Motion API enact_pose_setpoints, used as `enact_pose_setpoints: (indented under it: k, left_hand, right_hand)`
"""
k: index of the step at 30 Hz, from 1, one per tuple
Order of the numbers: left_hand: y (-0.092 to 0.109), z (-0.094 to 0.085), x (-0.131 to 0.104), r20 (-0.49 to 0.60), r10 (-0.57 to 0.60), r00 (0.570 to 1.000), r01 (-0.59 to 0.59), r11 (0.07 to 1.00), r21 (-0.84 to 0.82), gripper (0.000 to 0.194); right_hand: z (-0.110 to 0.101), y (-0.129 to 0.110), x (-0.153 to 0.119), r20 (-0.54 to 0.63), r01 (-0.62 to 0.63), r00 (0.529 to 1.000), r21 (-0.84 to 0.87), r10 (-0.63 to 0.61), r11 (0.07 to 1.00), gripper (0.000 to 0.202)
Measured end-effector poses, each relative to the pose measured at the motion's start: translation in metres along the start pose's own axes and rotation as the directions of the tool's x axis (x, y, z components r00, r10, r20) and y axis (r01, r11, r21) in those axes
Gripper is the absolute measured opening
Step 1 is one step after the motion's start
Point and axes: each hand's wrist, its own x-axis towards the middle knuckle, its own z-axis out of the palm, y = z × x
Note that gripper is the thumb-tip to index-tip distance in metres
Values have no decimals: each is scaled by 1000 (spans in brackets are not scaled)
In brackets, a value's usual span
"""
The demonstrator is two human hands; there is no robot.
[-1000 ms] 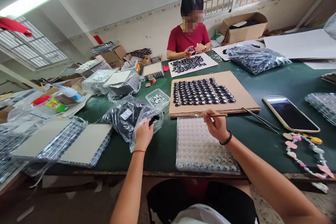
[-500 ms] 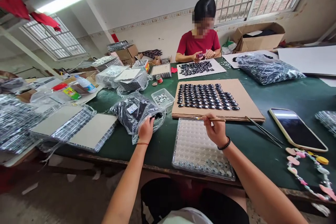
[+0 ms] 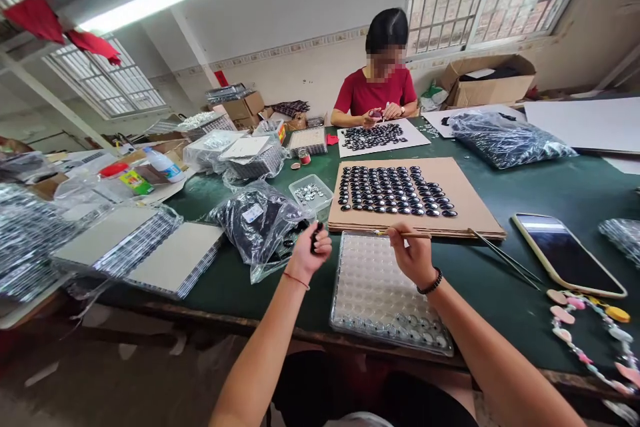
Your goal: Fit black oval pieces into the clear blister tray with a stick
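Note:
My left hand (image 3: 310, 250) is closed around black pieces (image 3: 317, 237), just right of an open clear plastic bag (image 3: 255, 220) of black items. My right hand (image 3: 413, 252) pinches a thin wooden brush (image 3: 407, 235) over the back edge of a clear tray (image 3: 365, 280) with round pockets. Clear round pieces (image 3: 400, 330) fill the tray's front rows. Behind it, rows of shiny black ovals (image 3: 395, 188) lie on stacked brown cardboard (image 3: 467, 193). A small clear box (image 3: 311, 192) of silvery parts is beside the cardboard.
Tweezers (image 3: 505, 257), a phone (image 3: 567, 253) and a beaded strap (image 3: 593, 340) lie at the right. Across the green table (image 3: 500, 177) a person in red (image 3: 376, 90) works over a white board with black pieces. Grey-topped stacks (image 3: 175, 253) stand left.
My left hand has come out of the plastic bag and moved right and slightly toward the tray, with black pieces in it. My right hand still holds the brush in nearly the same place.

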Motion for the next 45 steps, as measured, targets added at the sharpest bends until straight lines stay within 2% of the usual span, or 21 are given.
enact_pose_setpoints:
  k: [2,5,8,10,14,16,19,23,27,31,37,40,45]
  left_hand:
    - [-7,25,5,124,-102,987,111,991,-69,22]
    - [-17,52,16,264,-214,940,250,962,-110,15]
    - [-26,63,26,323,-272,906,328,935,-132,12]
    - [-30,61,28,312,-278,908,338,928,-156,12]
    - [-33,53,28,211,-212,954,259,937,-232,16]
    - [-33,51,27,189,-197,962,238,945,-226,22]
    - [-34,52,25,233,-162,959,186,979,-85,24]
    - [-41,56,20,254,-41,966,1,987,158,25]
    - [-47,58,17,284,25,959,-134,918,372,33]
    - [-51,58,19,269,80,960,-206,851,482,35]
    - [-53,59,18,328,166,930,-338,735,587,30]
    - [-53,59,17,317,231,920,-386,682,621,28]
    - [-52,58,19,351,223,910,-408,638,653,32]
  right_hand:
    - [0,0,1,5,-9,1000,-8,9,1000,20]
    - [0,2,4,-7,-23,1000,-23,23,999,21]
    - [-1,4,7,-41,-37,999,-31,36,999,20]
    - [-2,4,8,-57,-46,997,-28,44,999,20]
    - [-2,0,5,-52,-40,998,-1,40,999,19]
    - [-1,-2,3,-32,-22,999,23,23,1000,18]
    - [-1,-2,1,-22,-30,999,48,31,998,17]
    - [-1,1,-1,-38,-69,997,75,72,995,17]
    - [-1,1,-2,-49,-77,996,71,80,994,17]
    - [-1,2,-3,-65,-100,992,71,105,992,18]
    - [-1,2,-2,-69,-112,991,96,119,989,20]
    - [0,2,-1,-42,-127,990,122,133,984,22]
    - [0,2,-1,36,-127,992,144,123,981,27]
